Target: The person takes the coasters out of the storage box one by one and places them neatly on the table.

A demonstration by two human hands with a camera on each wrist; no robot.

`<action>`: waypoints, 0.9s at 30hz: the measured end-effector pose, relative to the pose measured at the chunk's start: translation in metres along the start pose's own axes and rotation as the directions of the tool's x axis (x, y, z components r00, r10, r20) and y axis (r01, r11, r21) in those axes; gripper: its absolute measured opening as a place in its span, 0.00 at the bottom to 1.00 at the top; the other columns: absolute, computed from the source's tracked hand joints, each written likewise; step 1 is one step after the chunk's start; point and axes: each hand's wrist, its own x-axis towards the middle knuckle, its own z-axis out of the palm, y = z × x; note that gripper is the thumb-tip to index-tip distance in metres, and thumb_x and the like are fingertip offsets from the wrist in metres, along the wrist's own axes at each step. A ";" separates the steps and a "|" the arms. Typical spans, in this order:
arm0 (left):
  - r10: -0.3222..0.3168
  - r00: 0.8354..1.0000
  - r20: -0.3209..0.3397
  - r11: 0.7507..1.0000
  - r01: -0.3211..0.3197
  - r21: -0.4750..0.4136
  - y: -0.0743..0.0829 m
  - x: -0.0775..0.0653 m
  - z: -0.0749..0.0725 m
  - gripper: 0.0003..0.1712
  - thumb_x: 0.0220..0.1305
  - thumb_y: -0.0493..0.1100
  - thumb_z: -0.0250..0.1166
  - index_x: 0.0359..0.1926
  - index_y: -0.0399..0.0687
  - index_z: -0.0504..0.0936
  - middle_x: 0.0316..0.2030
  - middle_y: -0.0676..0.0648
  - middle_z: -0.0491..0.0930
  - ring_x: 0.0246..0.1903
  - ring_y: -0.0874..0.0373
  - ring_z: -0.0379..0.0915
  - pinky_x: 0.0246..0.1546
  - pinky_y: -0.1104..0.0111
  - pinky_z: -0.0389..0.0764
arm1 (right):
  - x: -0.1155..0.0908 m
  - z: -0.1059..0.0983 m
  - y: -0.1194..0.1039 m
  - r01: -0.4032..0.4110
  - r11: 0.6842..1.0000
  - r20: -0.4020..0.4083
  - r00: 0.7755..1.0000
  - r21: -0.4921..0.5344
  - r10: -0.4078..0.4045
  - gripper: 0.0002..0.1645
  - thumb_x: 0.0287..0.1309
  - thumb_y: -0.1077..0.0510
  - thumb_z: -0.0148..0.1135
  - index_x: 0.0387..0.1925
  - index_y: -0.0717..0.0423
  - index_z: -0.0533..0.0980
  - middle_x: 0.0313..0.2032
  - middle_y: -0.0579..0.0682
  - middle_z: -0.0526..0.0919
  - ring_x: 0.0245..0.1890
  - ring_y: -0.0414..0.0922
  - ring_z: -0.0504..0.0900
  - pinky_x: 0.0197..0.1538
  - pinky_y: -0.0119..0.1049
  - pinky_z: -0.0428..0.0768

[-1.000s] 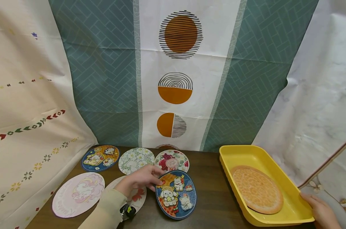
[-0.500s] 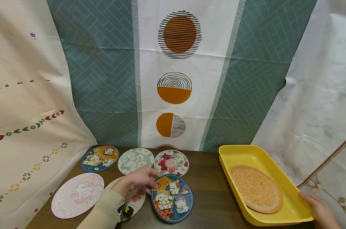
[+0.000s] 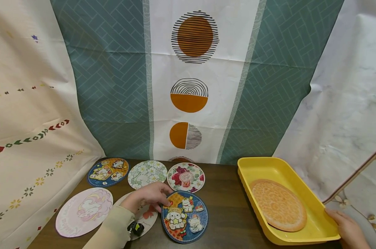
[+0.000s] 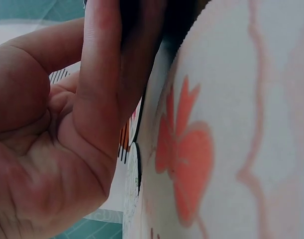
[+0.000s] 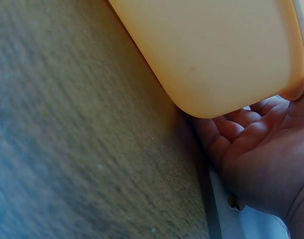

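My left hand [image 3: 152, 196] pinches the upper left edge of a blue and orange round mat [image 3: 185, 217] printed with cartoon puppies, which lies low over the table near its front. Beneath that wrist is a white mat with a red bow [image 3: 148, 215], partly hidden by the arm; its bow print [image 4: 184, 159] fills much of the left wrist view. On the far right, my right hand [image 3: 346, 226] grips the side of a yellow tray [image 3: 323, 221], its fingers [image 5: 241, 129] curled against the tray's outer wall. Inside the tray lies a tan, bread-like round mat [image 3: 278, 205].
Along the back of the dark wooden table [image 3: 228, 207] lie another blue cartoon mat [image 3: 108, 172], a green floral mat [image 3: 147, 175] and a rose mat [image 3: 186, 177]. A pink unicorn mat [image 3: 84, 212] is at the left. Patterned cloths [image 3: 113, 86] hang around the table.
My left hand has brought the blue puppy mat slightly left and lower, and the mat now looks flatter. The right hand and the yellow tray have stayed in place.
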 end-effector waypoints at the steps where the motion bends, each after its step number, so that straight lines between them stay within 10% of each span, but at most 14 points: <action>1: -0.001 1.000 -0.001 1.000 0.001 0.010 0.000 0.000 0.000 0.17 0.61 0.34 0.72 0.52 0.38 0.85 0.35 0.40 0.88 0.27 0.49 0.86 0.22 0.62 0.85 | 0.000 0.000 0.000 0.002 1.000 -0.003 1.000 -0.003 -0.002 0.41 0.78 0.38 0.36 0.56 0.78 0.63 0.31 0.50 0.80 0.30 0.50 0.82 0.35 0.45 0.84; 27: -0.036 0.994 -0.103 0.965 0.061 0.254 0.014 -0.010 0.015 0.32 0.57 0.34 0.75 0.64 0.44 0.79 0.52 0.42 0.81 0.15 0.47 0.81 0.16 0.57 0.83 | -0.001 0.002 -0.001 -0.008 1.000 -0.011 1.000 0.000 0.008 0.40 0.79 0.39 0.36 0.57 0.78 0.61 0.31 0.50 0.80 0.30 0.50 0.82 0.35 0.45 0.84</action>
